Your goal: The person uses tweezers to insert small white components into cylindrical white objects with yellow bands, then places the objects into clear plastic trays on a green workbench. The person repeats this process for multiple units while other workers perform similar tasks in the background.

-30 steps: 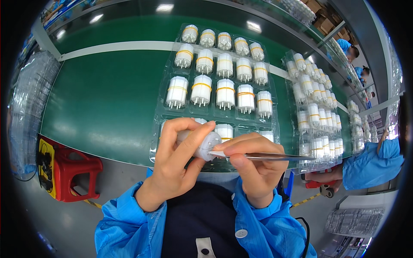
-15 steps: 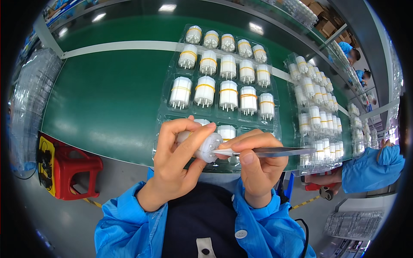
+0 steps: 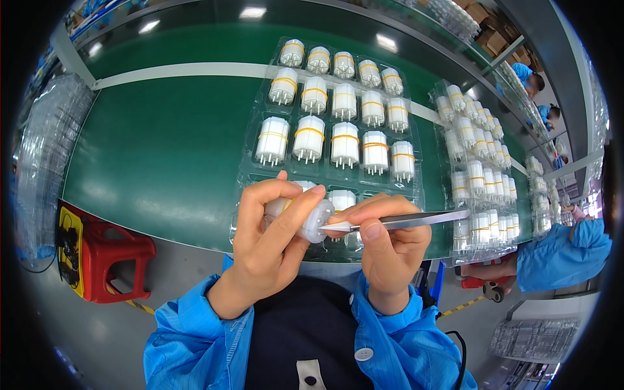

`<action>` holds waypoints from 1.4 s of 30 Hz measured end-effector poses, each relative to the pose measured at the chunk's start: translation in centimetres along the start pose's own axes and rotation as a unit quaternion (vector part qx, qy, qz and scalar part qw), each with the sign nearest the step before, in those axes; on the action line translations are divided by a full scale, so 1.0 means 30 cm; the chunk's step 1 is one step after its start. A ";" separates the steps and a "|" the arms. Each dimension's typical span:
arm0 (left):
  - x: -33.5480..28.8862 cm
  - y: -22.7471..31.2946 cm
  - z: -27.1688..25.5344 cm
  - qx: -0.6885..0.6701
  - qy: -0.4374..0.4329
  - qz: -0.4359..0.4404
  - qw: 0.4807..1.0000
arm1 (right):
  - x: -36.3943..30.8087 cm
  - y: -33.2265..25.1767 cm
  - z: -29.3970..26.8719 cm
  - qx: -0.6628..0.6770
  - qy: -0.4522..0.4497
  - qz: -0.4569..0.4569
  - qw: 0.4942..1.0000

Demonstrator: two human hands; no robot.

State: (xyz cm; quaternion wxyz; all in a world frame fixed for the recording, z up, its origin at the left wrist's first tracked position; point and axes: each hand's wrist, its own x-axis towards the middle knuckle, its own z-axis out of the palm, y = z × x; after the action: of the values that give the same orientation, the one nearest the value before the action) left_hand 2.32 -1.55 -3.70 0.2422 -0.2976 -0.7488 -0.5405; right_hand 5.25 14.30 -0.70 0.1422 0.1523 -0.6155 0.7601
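Note:
My left hand [image 3: 270, 244] is closed around a white cylindrical plastic part [image 3: 315, 222], its round end turned toward my right hand. Between the thumb and fingers of my right hand [image 3: 390, 237] lies a pair of metal tweezers [image 3: 422, 220], tips pointing left. The tips reach the round end of the part; whether they grip anything there is too small to tell. Just beyond both hands lies a clear plastic tray [image 3: 325, 170] holding rows of white plug-like units [image 3: 309, 138] with pins and yellow bands. My hands hide part of its nearest row.
A second tray [image 3: 481, 153] of similar units sits on the green table [image 3: 149, 149] to the right. Stacked clear trays [image 3: 55, 162] stand at the left edge. A red stool [image 3: 120, 257] is below left. At right, a co-worker's blue sleeve [image 3: 562, 253] shows.
The outer end of the tweezers has risen and swung slightly, and my right hand has shifted a little left. My left hand still holds the white part in nearly the same place.

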 end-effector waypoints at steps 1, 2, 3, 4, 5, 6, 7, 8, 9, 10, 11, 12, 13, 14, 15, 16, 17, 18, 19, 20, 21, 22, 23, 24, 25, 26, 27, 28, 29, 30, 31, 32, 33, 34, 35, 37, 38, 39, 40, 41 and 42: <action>-0.001 -0.001 0.001 0.001 0.001 0.001 1.000 | 0.000 0.002 0.000 0.010 0.003 0.001 1.000; -0.001 -0.001 0.001 0.003 0.002 0.001 1.000 | -0.001 0.005 0.003 0.020 0.007 0.002 1.000; -0.001 -0.002 0.002 0.004 0.002 0.001 1.000 | -0.002 0.007 0.004 0.030 0.010 0.003 1.000; -0.001 -0.002 0.002 0.006 0.002 0.002 1.000 | -0.003 0.010 0.004 0.036 0.013 0.003 0.999; -0.002 -0.003 0.004 0.006 0.000 0.001 1.000 | -0.005 0.014 0.004 0.043 0.016 0.003 0.999; -0.004 -0.003 0.007 0.005 -0.001 0.001 1.000 | -0.006 0.017 0.004 0.050 0.018 0.003 0.999; -0.007 -0.004 0.010 0.005 -0.002 0.001 1.000 | -0.006 0.020 0.005 0.050 0.018 0.005 0.999; -0.008 -0.008 0.010 0.007 -0.002 0.002 1.000 | -0.006 0.022 0.006 0.049 0.019 0.006 0.999; -0.009 -0.013 0.009 0.009 -0.002 0.003 1.000 | -0.006 0.023 0.007 0.048 0.019 0.009 0.999; -0.010 -0.016 0.009 0.011 -0.003 0.005 1.000 | -0.007 0.023 0.007 0.053 0.019 0.009 0.998; -0.009 -0.014 0.007 0.010 -0.006 0.003 1.000 | -0.008 0.024 0.008 0.058 0.019 0.008 0.998; -0.008 -0.011 0.004 0.009 -0.008 0.002 1.000 | -0.007 0.025 0.008 0.063 0.019 0.008 0.998; -0.008 -0.009 0.003 0.009 -0.011 0.001 1.000 | -0.005 0.026 0.011 0.035 0.027 0.004 0.999; -0.007 -0.008 0.003 0.005 -0.010 -0.001 1.000 | -0.002 0.026 0.014 0.007 0.036 -0.001 0.999; -0.006 -0.005 0.004 0.001 -0.009 -0.003 1.000 | 0.000 0.026 0.017 -0.021 0.044 -0.006 0.999; -0.006 -0.004 0.004 -0.002 -0.009 -0.004 1.000 | -0.002 0.027 0.014 0.006 0.036 -0.006 0.999; -0.006 -0.005 0.004 -0.006 -0.007 -0.002 1.000 | -0.006 0.029 0.007 0.032 0.028 -0.006 0.999; -0.005 -0.006 0.003 -0.010 -0.006 0.000 1.000 | -0.008 0.027 0.001 0.059 0.020 -0.005 0.998; -0.004 -0.007 0.001 -0.014 -0.005 0.002 1.000 | -0.007 0.024 -0.002 0.039 0.016 -0.037 0.998; 0.002 0.001 -0.010 -0.054 -0.031 -0.025 0.998 | -0.004 0.020 -0.004 0.019 0.011 -0.068 0.997; 0.011 0.015 -0.030 -0.092 -0.055 -0.052 0.993 | 0.000 0.017 -0.008 0.001 0.005 -0.099 0.995; 0.015 0.020 -0.044 -0.130 -0.079 -0.079 0.985 | 0.006 0.009 -0.015 -0.021 -0.001 -0.104 0.994; 0.010 0.016 -0.048 -0.188 -0.087 -0.104 0.973 | 0.013 -0.005 -0.021 -0.043 -0.008 -0.109 0.993; 0.005 0.012 -0.053 -0.245 -0.096 -0.128 0.956 | 0.017 -0.018 -0.021 -0.065 -0.013 -0.114 0.991; 0.000 0.009 -0.056 -0.302 -0.105 -0.151 0.935 | 0.019 -0.025 -0.017 -0.067 -0.012 -0.103 0.992; -0.009 0.002 -0.055 -0.312 -0.105 -0.143 0.933 | 0.020 -0.031 -0.011 -0.068 -0.011 -0.091 0.993; -0.019 -0.009 -0.051 -0.322 -0.106 -0.136 0.931 | 0.020 -0.034 -0.008 -0.069 -0.008 -0.080 0.994; -0.025 -0.015 -0.050 -0.332 -0.107 -0.129 0.928 | 0.022 -0.037 -0.008 -0.076 -0.011 -0.075 0.994; -0.020 -0.018 -0.055 -0.326 -0.115 -0.116 0.931 | 0.024 -0.039 -0.009 -0.083 -0.014 -0.070 0.994; -0.010 -0.020 -0.061 -0.319 -0.122 -0.105 0.934 | 0.025 -0.041 -0.009 -0.089 -0.016 -0.064 0.994; -0.005 -0.020 -0.066 -0.313 -0.130 -0.093 0.936 | 0.026 -0.043 -0.008 -0.091 -0.016 -0.054 0.994; -0.006 -0.018 -0.070 -0.310 -0.134 -0.102 0.936 | 0.027 -0.045 -0.007 -0.093 -0.016 -0.045 0.995; -0.007 -0.015 -0.073 -0.308 -0.138 -0.111 0.935 | 0.028 -0.047 -0.006 -0.095 -0.016 -0.035 0.995; -0.008 -0.013 -0.075 -0.305 -0.143 -0.120 0.934 | 0.028 -0.046 -0.007 -0.095 -0.016 -0.037 0.995; -0.009 -0.012 -0.075 -0.306 -0.141 -0.123 0.933 | 0.027 -0.044 -0.008 -0.094 -0.016 -0.039 0.995; -0.010 -0.010 -0.073 -0.308 -0.138 -0.129 0.933 | 0.026 -0.043 -0.011 -0.097 -0.019 -0.043 0.994; -0.010 -0.009 -0.074 -0.308 -0.139 -0.130 0.932 | 0.026 -0.043 -0.011 -0.099 -0.022 -0.045 0.994; -0.009 -0.009 -0.076 -0.309 -0.140 -0.131 0.932 | 0.027 -0.042 -0.012 -0.102 -0.025 -0.047 0.993; -0.009 -0.010 -0.076 -0.309 -0.141 -0.131 0.931 | 0.027 -0.042 -0.011 -0.097 -0.023 -0.046 0.994; -0.007 -0.012 -0.075 -0.310 -0.141 -0.120 0.932 | 0.027 -0.041 -0.010 -0.092 -0.020 -0.045 0.994; -0.004 -0.015 -0.074 -0.311 -0.140 -0.108 0.934 | 0.028 -0.042 -0.009 -0.088 -0.018 -0.045 0.995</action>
State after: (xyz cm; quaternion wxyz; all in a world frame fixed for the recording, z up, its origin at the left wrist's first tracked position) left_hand 2.18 -3.79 -3.42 -0.0297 -0.3479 -0.5969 -0.7224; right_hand 4.97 14.85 0.70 0.1778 0.1803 -0.6748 0.6932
